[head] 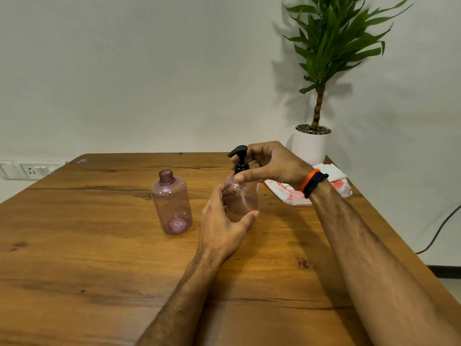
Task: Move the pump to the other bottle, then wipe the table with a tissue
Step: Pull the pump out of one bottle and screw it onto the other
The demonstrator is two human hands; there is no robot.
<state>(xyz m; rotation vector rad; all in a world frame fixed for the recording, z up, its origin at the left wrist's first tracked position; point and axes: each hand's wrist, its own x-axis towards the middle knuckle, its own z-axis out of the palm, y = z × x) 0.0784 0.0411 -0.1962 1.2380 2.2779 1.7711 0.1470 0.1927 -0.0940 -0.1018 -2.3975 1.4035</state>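
First step in hand, by the look of it: freeing the pump [240, 158] from the capped bottle [241, 196], not yet lifted away. Standing upright on the wooden surface [99, 258], near its middle, with the black pump seated in its neck. Beside it to the left, apart and not touching, the open bottle [172, 202], upright, neck bare, waiting for the pump.

Left hand [222, 221] wrapped loosely round the capped bottle's body, fingers [220, 193] curled behind its left side, thumb stretched across the front near the base; steadying it. Right hand [272, 162] arched over the top, thumb and fingers [243, 176] closed round the pump's collar in a pinch; whether pressing hard cannot be told.

Next move, probably: twisting the collar loose against the left hand's hold, then drawing the pump straight up so the dip tube clears the neck, and carrying it over to the open bottle's mouth. Calls for a firm counter-grip low on the light bottle to stop it spinning or tipping.

Wiping still ahead: tissue pack [309, 189] lying at the right, under the right wrist, near the potted plant [311, 143].
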